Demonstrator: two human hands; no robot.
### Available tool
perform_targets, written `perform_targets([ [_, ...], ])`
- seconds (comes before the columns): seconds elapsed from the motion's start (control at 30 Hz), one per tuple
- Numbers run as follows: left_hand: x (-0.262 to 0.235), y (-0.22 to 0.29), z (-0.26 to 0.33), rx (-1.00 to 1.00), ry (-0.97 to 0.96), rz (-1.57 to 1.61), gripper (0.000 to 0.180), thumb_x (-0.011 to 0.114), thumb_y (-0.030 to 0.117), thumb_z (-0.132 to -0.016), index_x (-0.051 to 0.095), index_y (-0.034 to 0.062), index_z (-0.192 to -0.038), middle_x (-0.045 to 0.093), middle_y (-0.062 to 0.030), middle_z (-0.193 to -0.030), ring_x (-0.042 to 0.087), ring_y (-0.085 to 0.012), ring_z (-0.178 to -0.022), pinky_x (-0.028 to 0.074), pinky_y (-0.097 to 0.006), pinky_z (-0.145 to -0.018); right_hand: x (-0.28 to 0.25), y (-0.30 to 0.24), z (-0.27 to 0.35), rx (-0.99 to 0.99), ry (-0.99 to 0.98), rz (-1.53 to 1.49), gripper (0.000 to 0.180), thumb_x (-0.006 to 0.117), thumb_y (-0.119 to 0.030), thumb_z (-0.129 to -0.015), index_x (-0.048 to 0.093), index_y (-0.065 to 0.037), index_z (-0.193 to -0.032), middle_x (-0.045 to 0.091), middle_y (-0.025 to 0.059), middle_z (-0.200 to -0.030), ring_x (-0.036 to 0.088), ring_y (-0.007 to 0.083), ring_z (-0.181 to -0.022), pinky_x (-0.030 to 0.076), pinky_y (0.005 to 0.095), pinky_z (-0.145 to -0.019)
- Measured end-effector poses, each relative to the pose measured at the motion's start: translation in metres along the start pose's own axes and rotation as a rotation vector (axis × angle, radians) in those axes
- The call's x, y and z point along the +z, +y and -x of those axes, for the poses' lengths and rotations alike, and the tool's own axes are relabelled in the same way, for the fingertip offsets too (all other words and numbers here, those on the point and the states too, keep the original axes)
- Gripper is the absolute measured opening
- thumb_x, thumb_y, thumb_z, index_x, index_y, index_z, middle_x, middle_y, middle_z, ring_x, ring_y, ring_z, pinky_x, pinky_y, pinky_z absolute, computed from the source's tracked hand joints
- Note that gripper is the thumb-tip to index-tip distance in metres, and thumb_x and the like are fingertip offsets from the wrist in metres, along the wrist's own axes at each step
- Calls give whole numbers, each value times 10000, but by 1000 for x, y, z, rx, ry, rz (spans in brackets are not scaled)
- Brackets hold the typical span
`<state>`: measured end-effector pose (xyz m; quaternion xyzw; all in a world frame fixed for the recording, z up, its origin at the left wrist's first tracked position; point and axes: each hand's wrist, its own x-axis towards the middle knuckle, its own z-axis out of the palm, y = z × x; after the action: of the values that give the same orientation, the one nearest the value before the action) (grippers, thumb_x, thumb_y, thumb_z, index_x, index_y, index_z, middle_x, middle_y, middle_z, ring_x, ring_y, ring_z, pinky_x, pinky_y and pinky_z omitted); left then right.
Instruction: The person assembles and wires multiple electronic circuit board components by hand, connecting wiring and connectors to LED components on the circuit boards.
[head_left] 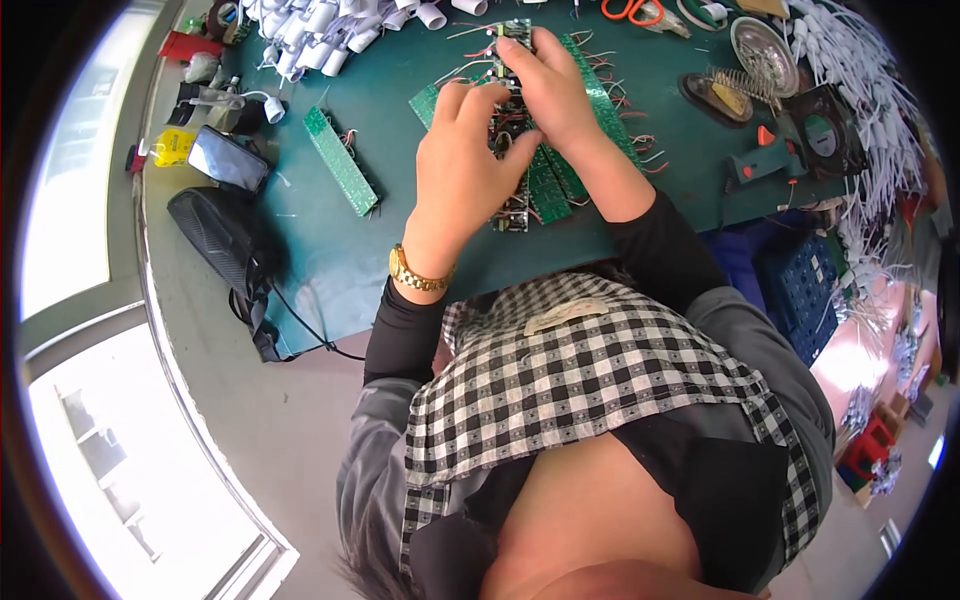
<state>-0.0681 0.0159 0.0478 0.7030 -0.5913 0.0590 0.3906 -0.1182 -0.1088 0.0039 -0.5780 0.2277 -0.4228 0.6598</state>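
A long narrow circuit board strip (pixel 512 212), its component side up, runs away from me over the green work mat. My left hand (pixel 462 165) curls over its middle, fingers bent and thumb against the parts; what lies under those fingertips is hidden. Farther along, my right hand (pixel 556 95) grips the strip's far part with the thumb on top. Beneath and beside it lie more green circuit boards (pixel 548 190), with red and white wire ends sticking out at the right. One separate green board (pixel 340 160) rests to the left of my left hand.
White cylindrical parts (pixel 325 35) are heaped at the far left. A phone (pixel 228 158) and a black pouch (pixel 225 235) lie at the left edge. To the right are orange-handled scissors (pixel 632 10), a metal dish (pixel 765 55), a teal tool (pixel 765 163) and bundled white cables (pixel 860 90).
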Motion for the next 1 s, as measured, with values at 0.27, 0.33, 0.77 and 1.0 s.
perform_targets([
  [0.27, 10, -8, 8, -17, 122, -54, 214, 745, 168, -703, 620, 73, -849, 576, -54, -796, 580, -196, -590, 458, -293, -509, 4, -6, 3, 112, -84, -212, 305, 547, -294, -889, 565, 8, -925, 597, 39, -780, 535, 80, -702, 425, 254, -607],
  [0.33, 12, -6, 7, 43, 163, -101, 183, 734, 158, -710, 615, 75, -822, 576, -51, -778, 573, -201, -583, 451, -296, -502, 5, -2, 1, 132, -90, -205, 303, 540, -298, -894, 566, 3, -926, 602, 39, -783, 539, 81, -704, 427, 253, -608],
  [0.77, 6, -50, 28, -795, -12, 936, 97, 457, 119, -933, 423, 29, -941, 559, -72, -793, 602, -153, -658, 506, -267, -536, 8, 14, 9, 104, -130, -380, 311, 473, -301, -947, 554, -16, -1045, 587, 53, -849, 574, 122, -768, 478, 256, -681],
  [1.0, -6, -46, 21, -834, -56, 1026, 495, 426, 444, -932, 457, 20, -1185, 551, -76, -969, 572, -155, -672, 431, -224, -495, 5, 9, 13, -81, -143, -95, 320, 437, -305, -967, 532, -20, -1078, 590, 47, -853, 555, 98, -743, 459, 233, -685],
])
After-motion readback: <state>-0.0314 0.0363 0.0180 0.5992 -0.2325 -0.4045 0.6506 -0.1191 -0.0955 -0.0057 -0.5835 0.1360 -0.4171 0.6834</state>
